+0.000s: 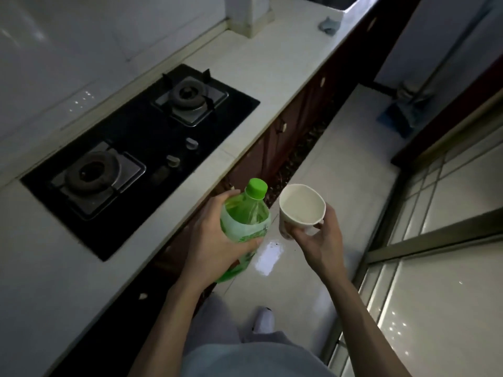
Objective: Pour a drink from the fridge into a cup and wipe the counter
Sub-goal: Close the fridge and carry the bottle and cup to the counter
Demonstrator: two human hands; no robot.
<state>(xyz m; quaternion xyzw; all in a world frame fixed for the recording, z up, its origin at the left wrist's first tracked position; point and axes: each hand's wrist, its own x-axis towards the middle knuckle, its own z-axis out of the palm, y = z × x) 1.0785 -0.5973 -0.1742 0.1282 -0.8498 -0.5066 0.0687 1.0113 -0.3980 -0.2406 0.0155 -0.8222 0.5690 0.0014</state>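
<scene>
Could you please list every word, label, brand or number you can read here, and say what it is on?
Label on the bottle, held by the left hand: pale printing, too blurred to read.
On the cup, held by the right hand: no text I can make out.
On the hob: none legible.

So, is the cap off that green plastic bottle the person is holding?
No, the bright green screw cap sits on the green plastic bottle in the left hand, beside the white cup in the right hand.
</scene>
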